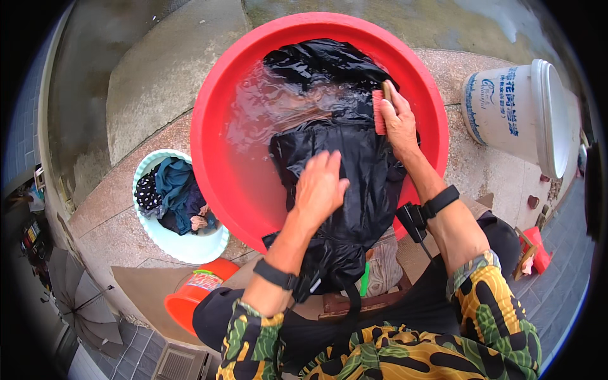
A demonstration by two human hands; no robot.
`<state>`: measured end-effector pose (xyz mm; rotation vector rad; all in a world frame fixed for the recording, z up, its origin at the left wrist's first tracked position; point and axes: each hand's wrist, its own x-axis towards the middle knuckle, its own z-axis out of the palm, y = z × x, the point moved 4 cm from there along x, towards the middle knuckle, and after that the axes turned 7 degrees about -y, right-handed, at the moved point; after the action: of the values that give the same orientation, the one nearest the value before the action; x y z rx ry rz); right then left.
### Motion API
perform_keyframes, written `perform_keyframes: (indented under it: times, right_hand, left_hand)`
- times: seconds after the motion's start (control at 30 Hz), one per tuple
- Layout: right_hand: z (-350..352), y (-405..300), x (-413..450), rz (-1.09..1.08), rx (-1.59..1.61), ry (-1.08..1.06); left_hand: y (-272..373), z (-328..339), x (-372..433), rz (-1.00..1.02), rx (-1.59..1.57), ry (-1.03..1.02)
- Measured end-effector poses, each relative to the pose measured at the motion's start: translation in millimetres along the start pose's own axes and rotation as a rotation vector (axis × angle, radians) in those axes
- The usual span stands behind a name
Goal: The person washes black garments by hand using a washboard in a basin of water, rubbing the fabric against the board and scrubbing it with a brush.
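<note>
A wet black garment [351, 161] lies in a large red plastic tub [209, 137] of cloudy water. Part of it spreads over the tub's near rim toward my lap; another part bunches at the far side. My right hand [400, 121] grips a scrubbing brush [379, 112] with reddish-pink bristles and a wooden back, bristles turned to the left, at the garment's right side. Slightly blurred, my left hand [320, 187] is over the middle of the garment, thumb apart and nothing held; whether it presses on the cloth I cannot tell.
Left of the tub stands a pale blue basin [164, 244] of clothes [173, 187]. Nearer me is an orange bucket [183, 297]. A white bucket [506, 114] bearing print lies tipped at the right. An open grey umbrella [83, 301] rests at the lower left.
</note>
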<state>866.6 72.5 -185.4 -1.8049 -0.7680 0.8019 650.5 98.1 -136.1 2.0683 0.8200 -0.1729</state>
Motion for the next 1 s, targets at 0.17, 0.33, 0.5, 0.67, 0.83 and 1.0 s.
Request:
perform_keyframes:
  times: [0.17,0.33,0.5,0.67,0.83,1.0]
  right_hand:
    - [-11.1,18.3,-50.1,0.396,0.353,0.2]
    - [-13.2,19.3,-51.6,0.332,0.33,0.176]
    - [-19.7,24.0,-46.5,0.274,0.218,0.052]
    - [-8.2,27.2,-65.3,0.408,0.312,0.034]
    - [3.6,27.2,-67.2,0.396,0.284,-0.026]
    - [4.8,30.3,-58.6,0.181,-0.084,-0.046]
  left_hand:
    - [-27.8,7.3,74.3,-0.166,0.23,-0.032]
    - [-33.6,-6.7,52.3,-0.017,0.114,0.218]
    - [-130.4,-84.2,-65.1,-0.892,0.104,0.498]
    - [-140.9,-62.4,-97.6,-1.0,0.559,0.432]
    - [-49.4,-10.2,-37.2,-0.101,0.286,0.114]
    - [-36.7,48.1,-72.3,-0.316,0.07,-0.306]
